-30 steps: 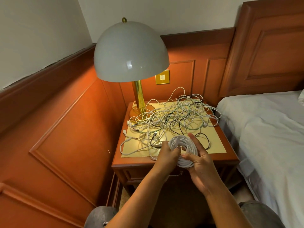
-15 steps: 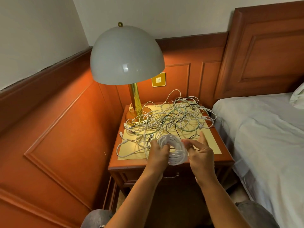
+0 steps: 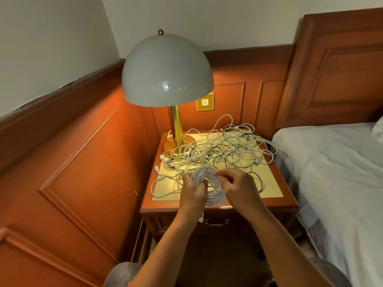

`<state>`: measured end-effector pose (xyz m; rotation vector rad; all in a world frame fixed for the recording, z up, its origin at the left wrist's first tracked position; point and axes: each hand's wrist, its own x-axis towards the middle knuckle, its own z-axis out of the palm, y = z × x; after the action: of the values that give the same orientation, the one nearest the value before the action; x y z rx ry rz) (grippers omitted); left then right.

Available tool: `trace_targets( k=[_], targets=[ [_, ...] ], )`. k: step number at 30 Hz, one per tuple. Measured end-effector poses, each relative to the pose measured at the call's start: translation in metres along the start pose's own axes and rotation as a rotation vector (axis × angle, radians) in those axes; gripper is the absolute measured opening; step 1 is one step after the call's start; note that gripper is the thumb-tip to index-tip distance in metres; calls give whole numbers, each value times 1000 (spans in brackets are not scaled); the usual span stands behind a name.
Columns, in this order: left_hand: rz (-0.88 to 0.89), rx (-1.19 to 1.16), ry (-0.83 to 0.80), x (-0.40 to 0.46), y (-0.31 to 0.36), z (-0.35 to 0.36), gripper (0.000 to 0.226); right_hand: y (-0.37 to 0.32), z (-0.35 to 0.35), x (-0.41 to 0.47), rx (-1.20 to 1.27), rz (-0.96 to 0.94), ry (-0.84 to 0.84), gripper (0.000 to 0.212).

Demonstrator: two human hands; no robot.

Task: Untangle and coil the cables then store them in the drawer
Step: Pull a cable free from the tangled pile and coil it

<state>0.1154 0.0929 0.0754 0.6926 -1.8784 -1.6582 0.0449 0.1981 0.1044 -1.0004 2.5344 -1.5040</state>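
My left hand (image 3: 193, 188) grips the white cable coil (image 3: 209, 186) above the nightstand (image 3: 277, 204) front edge; my right hand (image 3: 238, 186) pinches its rim. Risk: a loosened pinch could let loops spring apart into the tangled cables (image 3: 219, 151).

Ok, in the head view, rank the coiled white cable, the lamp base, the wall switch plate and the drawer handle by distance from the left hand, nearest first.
1. Coiled white cable, gripped by the left hand.
2. Drawer handle, just below it.
3. Lamp base, behind on the nightstand.
4. Wall switch plate, farthest, on the back panel.
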Motion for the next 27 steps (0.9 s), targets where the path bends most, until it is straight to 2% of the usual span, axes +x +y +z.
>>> trace_targets(
  k=[3, 5, 9, 11, 18, 23, 27],
  targets=[
    [21, -20, 43, 1, -2, -5, 24, 7, -4, -10, -104, -27, 16, 23],
    [14, -56, 57, 2, -3, -7, 27, 15, -7, -21, -137, -32, -31, 22],
    [-56, -126, 62, 2, -4, -4, 28, 23, -8, -32, -226, -49, -134, 6],
    [-70, -136, 59, 3, -6, -2, 27, 19, -13, -31, -212, -47, -150, 6],
    [-28, 0, 19, 1, -4, 0, 20, -11, -31, -14, -131, -46, 45, 7],
    [-193, -116, 87, 6, -8, -9, 18, -6, -34, -29, -142, -35, -23, 15],
    [-190, -203, 72, 4, -4, -6, 23, 14, -42, -40, -96, 0, -5, 15]
  ],
)
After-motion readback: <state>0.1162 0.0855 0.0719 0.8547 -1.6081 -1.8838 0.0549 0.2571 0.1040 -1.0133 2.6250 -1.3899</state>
